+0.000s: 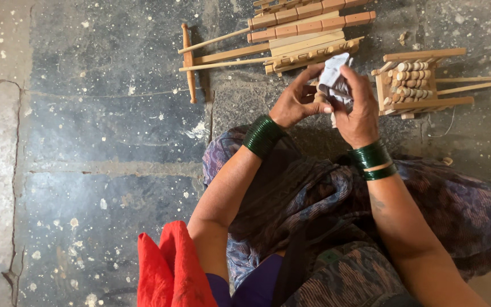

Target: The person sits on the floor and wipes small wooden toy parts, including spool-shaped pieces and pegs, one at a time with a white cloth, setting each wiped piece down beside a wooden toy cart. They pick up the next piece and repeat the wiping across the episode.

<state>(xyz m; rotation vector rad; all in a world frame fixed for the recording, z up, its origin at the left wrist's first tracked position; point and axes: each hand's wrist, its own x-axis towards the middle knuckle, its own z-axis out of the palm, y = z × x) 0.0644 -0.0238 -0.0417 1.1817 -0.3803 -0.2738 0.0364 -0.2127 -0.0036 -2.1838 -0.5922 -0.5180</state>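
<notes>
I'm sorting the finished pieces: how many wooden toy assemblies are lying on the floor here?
2 groups: a stack of wooden frames with long handles at top centre beyond the left hand, and one beaded frame just beyond the right hand. The stack may hide more.

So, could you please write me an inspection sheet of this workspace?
Surface: dark stone floor, cracked, flecked with pale specks.
Job's things: crumpled white cloth and a small wooden piece, largely hidden, between both hands.
Clutter: wooden toy frames ahead; small wooden rack of rollers to the right; red cloth near the lap.
Grips: left hand and right hand both closed on the cloth.
Cables: nothing seen.
Surroundings: patterned garment; green bangles on both wrists.
</notes>
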